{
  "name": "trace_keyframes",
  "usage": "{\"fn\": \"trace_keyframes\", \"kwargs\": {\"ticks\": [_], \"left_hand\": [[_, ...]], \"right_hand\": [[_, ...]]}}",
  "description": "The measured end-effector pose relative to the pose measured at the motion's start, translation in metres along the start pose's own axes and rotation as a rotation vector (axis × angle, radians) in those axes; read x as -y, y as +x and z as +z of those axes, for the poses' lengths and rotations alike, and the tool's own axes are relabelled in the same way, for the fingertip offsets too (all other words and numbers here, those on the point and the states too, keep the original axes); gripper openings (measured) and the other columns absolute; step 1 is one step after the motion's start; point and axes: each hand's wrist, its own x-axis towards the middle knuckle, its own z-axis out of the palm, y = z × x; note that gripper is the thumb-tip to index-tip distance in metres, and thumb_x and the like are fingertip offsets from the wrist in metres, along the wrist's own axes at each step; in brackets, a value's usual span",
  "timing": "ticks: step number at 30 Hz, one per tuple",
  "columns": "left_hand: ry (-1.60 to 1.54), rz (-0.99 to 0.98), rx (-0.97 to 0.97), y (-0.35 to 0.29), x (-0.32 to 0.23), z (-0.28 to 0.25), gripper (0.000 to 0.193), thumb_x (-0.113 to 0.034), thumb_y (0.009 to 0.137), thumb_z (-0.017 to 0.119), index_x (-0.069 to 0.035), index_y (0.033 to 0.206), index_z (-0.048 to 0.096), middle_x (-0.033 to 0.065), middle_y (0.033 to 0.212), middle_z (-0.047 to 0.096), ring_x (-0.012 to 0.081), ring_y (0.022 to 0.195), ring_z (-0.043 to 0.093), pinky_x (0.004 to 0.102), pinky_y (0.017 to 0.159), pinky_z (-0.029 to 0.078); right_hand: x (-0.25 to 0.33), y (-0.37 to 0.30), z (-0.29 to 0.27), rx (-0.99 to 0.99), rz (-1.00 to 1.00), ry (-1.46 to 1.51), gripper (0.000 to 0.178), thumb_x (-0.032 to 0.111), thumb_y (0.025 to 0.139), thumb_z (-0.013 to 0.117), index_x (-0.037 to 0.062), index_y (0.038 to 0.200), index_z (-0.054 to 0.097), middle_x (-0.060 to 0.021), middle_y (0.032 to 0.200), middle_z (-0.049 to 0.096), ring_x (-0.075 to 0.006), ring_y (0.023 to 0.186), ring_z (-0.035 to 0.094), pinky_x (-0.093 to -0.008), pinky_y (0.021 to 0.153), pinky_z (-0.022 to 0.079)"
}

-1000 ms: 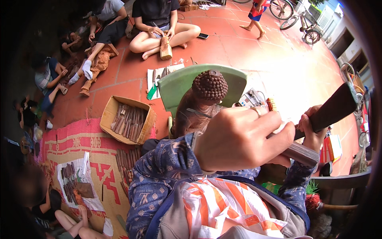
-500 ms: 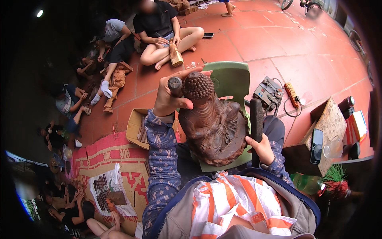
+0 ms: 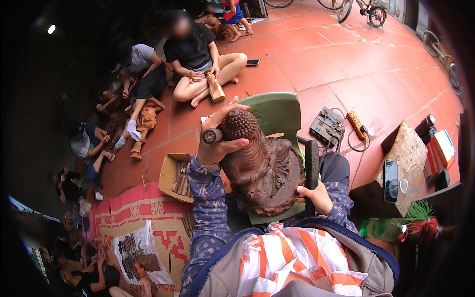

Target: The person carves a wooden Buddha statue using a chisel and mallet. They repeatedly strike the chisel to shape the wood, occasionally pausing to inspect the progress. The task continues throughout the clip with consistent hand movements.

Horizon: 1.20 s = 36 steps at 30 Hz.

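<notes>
A: Where was the statue (image 3: 267, 171)?
B: Sat on green chair (image 3: 279, 111); left hand (image 3: 213, 152) spread fingers round its head, likely for steadying; thumb crook held round handle (image 3: 212, 136).
A: Right hand (image 3: 320, 197)?
B: Fingers closed round dark bar (image 3: 311, 166) beside statue.

The chair back (image 3: 283, 111) blocks beyond the statue (image 3: 264, 166); floor (image 3: 292, 67) farther off lies clear.
</notes>
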Motion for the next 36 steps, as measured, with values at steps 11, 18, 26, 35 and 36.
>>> {"fn": "trace_keyframes", "kwargs": {"ticks": [11,18,26,35,36], "left_hand": [[0.311,0.086,-0.375,-0.027,-0.025,0.038,0.055,-0.018,0.067,0.082,0.003,0.111,0.057,0.0111,0.094,0.066,0.017,0.083,0.065,0.0294,0.076,0.051],[0.241,0.01,-0.48,-0.028,-0.027,0.043,0.061,-0.034,0.071,0.08,0.004,0.113,0.057,0.0103,0.09,0.067,0.0158,0.083,0.064,0.0303,0.075,0.051],[0.448,0.164,-0.617,-0.041,-0.068,-0.002,0.068,-0.055,0.089,0.049,0.008,0.116,0.054,-0.0016,0.069,0.049,0.0002,0.055,0.038,0.0151,0.048,0.025],[0.73,0.622,0.005,0.023,-0.108,0.115,0.029,-0.024,0.068,0.068,-0.006,0.089,0.061,0.0056,0.069,0.055,0.0172,0.056,0.059,0.0284,0.045,0.046],[0.747,0.623,0.008,0.033,-0.104,0.118,0.025,-0.023,0.068,0.067,-0.006,0.084,0.06,0.0059,0.067,0.055,0.0185,0.057,0.06,0.0294,0.045,0.047]], "right_hand": [[-0.018,0.058,-0.014,-0.149,-0.269,0.079,0.025,0.016,0.079,0.073,0.0028,0.09,0.056,0.0002,0.08,0.059,-0.0085,0.067,0.054,-0.0242,0.062,0.046],[0.003,0.085,-0.023,-0.057,-0.363,-0.177,0.029,0.024,0.086,0.067,0.0008,0.098,0.056,-0.0034,0.087,0.063,-0.0097,0.072,0.057,-0.0259,0.065,0.048],[0.055,0.056,-0.077,-0.237,-0.398,-0.201,0.024,0.024,0.088,0.062,0.004,0.094,0.05,-0.002,0.069,0.053,-0.0097,0.053,0.051,-0.0237,0.048,0.043],[0.135,-0.003,-0.038,-0.215,-1.122,-0.129,0.049,0.014,0.089,0.06,-0.0028,0.128,0.037,-0.0003,0.076,0.049,-0.0085,0.063,0.048,-0.0214,0.06,0.041],[0.135,-0.002,-0.038,-0.406,-1.219,-0.274,0.052,0.012,0.087,0.063,-0.0024,0.129,0.036,-0.0009,0.079,0.052,-0.0074,0.067,0.051,-0.0197,0.062,0.042]]}}
